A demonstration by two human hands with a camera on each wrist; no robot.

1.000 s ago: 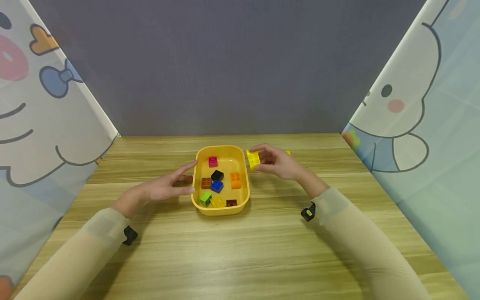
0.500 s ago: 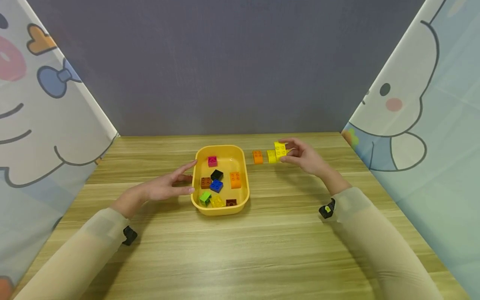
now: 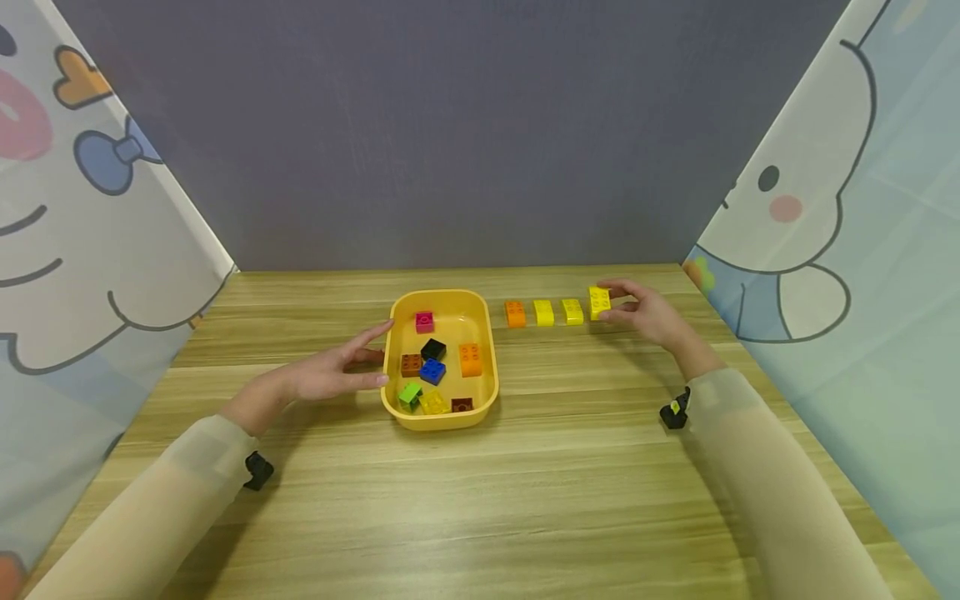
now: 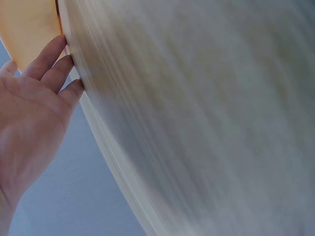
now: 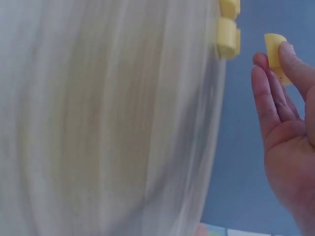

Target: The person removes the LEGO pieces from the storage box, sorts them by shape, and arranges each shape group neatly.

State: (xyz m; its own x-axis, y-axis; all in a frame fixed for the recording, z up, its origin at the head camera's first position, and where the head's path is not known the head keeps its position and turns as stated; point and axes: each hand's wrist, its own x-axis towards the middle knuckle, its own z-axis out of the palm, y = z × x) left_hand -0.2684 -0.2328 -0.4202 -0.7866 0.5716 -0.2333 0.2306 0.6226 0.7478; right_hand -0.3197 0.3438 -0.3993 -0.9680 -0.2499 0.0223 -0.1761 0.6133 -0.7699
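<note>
From the head view the right hand (image 3: 651, 315) pinches a yellow brick (image 3: 599, 302) at the row's end on the desk (image 3: 480, 500), a placing step I judge needs release next, while the left hand (image 3: 330, 375) rests flat against the tray (image 3: 438, 421); the left wrist view shows straight fingers (image 4: 54, 64) touching the tray (image 4: 29, 24), and the right wrist view shows fingers (image 5: 295, 59) gripping that brick (image 5: 275, 49).

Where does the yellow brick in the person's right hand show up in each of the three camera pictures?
Head view: the yellow brick sits far right of centre, at the right end of a row of bricks on the wooden table, pinched by the right hand.
Left wrist view: not in it.
Right wrist view: the brick is at upper right, under the fingertips.
Shared landmark: the neighbouring yellow brick of the row.
</note>
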